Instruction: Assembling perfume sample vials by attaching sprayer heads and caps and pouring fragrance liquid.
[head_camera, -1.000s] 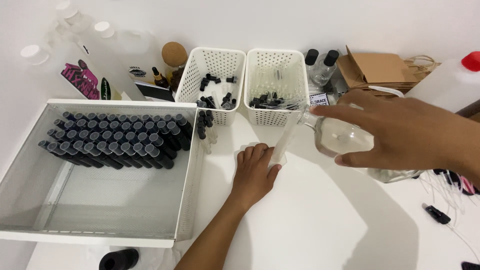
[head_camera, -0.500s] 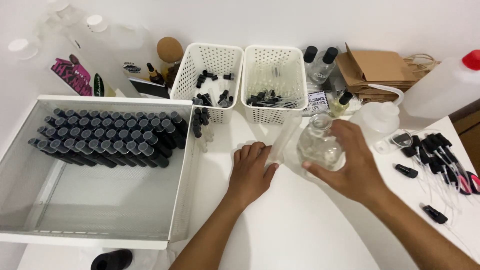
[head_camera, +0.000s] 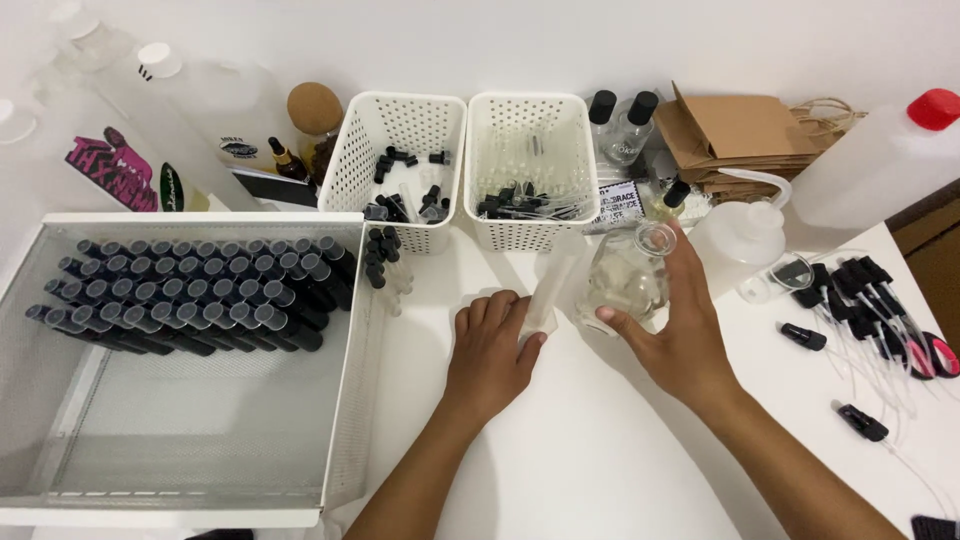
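The left hand (head_camera: 492, 350) rests on the white bench (head_camera: 600, 470), its fingers closed around the lower end of a slim clear tube (head_camera: 552, 290) that leans up and to the right. The right hand (head_camera: 672, 330) grasps a round clear glass bottle (head_camera: 625, 280), open at the neck, held just right of the tube near the middle of the bench. To the left lies a white mesh tray (head_camera: 200, 440) holding rows of black-capped vials (head_camera: 190, 300). Two white perforated baskets (head_camera: 460, 160) stand at the far side.
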